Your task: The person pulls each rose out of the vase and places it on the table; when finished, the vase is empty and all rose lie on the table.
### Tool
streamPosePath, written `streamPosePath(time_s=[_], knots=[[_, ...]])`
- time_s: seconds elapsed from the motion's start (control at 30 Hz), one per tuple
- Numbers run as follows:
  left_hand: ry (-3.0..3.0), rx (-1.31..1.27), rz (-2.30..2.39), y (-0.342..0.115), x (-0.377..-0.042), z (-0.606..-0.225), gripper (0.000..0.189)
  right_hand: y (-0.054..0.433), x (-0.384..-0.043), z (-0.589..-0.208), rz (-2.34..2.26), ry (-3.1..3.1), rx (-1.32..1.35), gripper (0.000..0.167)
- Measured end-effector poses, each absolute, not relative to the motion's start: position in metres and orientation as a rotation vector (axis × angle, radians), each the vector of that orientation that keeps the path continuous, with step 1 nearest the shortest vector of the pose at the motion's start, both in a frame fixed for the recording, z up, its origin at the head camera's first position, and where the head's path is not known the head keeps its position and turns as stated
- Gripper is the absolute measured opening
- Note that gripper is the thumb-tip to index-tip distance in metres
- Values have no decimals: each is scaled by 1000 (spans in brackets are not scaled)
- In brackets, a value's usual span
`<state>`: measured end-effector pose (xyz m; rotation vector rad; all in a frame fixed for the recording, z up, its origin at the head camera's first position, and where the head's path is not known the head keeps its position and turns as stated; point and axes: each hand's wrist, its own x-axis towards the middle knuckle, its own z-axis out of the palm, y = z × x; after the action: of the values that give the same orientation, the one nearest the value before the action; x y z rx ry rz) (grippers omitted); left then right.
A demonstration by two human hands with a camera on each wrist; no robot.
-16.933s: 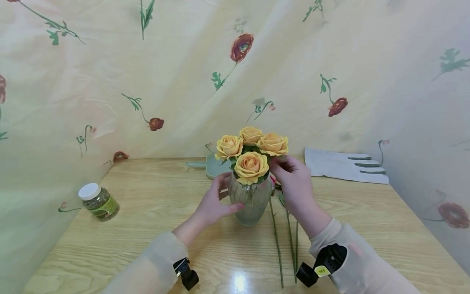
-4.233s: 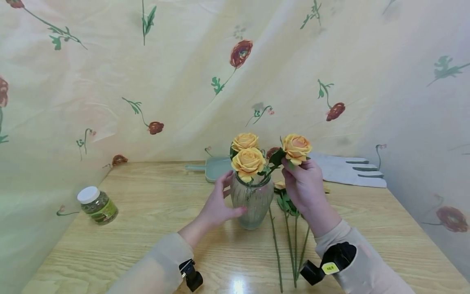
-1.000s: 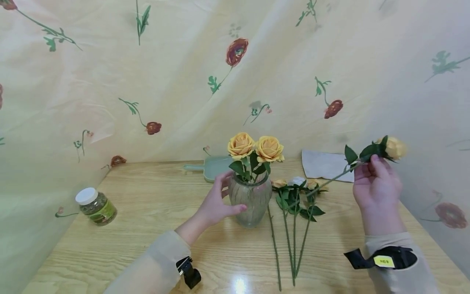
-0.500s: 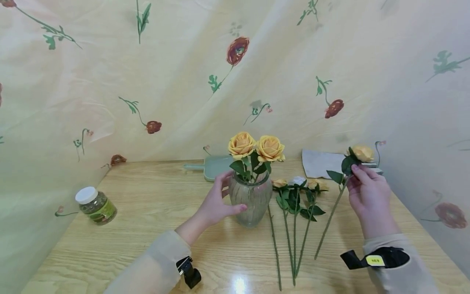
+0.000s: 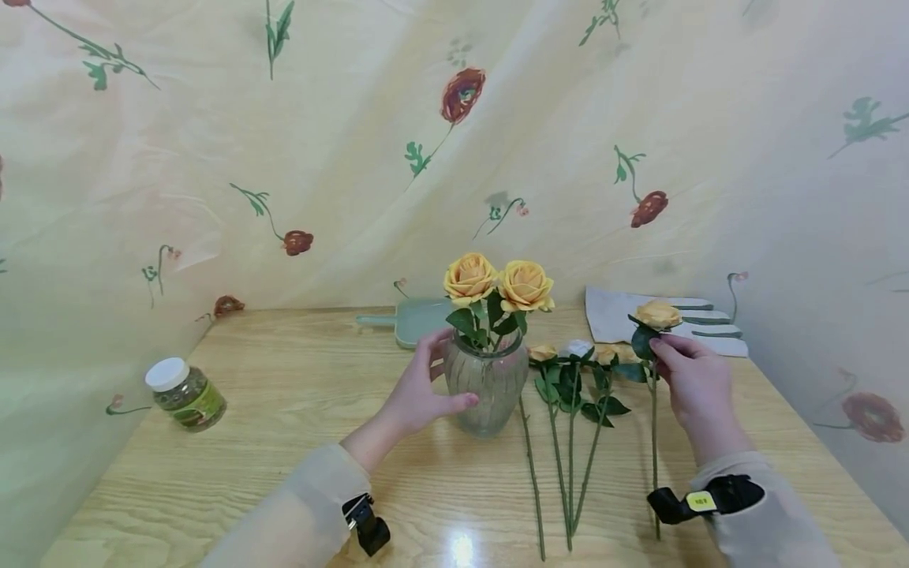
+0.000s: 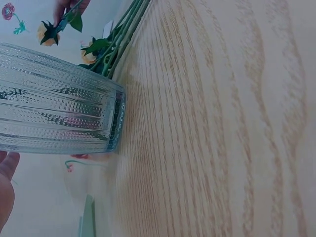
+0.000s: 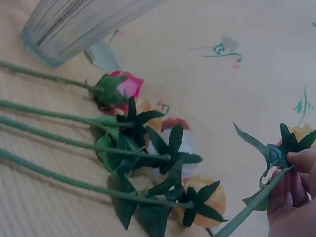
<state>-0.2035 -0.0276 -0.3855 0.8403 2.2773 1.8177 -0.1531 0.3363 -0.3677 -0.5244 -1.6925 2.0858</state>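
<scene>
In the head view my left hand [image 5: 415, 398] holds a ribbed glass vase [image 5: 486, 398], fingers behind it and thumb in front. Two yellow roses [image 5: 525, 285] with green leaves stand in the vase. To the right, my right hand [image 5: 696, 386] pinches another yellow rose [image 5: 658, 315] by its stem just under the bloom, the stem pointing toward me. Between vase and right hand, several roses lie on the table; the right wrist view shows a pink rose [image 7: 131, 85], a white rose [image 7: 185, 148] and a yellow rose [image 7: 212, 200] among them. The left wrist view shows the vase base.
A jar [image 5: 188, 398] with a white lid stands at the left of the wooden table [image 5: 298, 442]. Behind the vase lies a pale green dustpan-like tool [image 5: 417, 323]. A grey-white glove [image 5: 614, 312] lies at the back right, against a floral cloth wall [image 5: 355, 158].
Earlier four yellow roses stood in the vase; now two do, and more lie on the table. Within the last second my right hand moved left and lower, the held rose's stem swinging toward me.
</scene>
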Motion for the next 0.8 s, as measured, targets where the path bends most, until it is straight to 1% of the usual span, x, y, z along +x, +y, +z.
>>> streamPosePath(time_s=[0.17,0.3,0.4,0.53,0.8], knots=[[2286,851,1820,-28,-204,-387,92,340,-155,-377,1951,-1916,-572,5],[2288,846,1818,-28,-204,-386,92,343,-156,-385,1665,-2208,-593,34],[2286,847,1827,-28,-204,-386,93,344,-156,-390,1474,-2358,-590,47],[2284,855,1832,-28,-203,-385,92,346,-156,-397,1394,-2437,-627,48],[2284,846,1819,-28,-202,-384,92,349,-157,-412,1433,-2454,-732,50]])
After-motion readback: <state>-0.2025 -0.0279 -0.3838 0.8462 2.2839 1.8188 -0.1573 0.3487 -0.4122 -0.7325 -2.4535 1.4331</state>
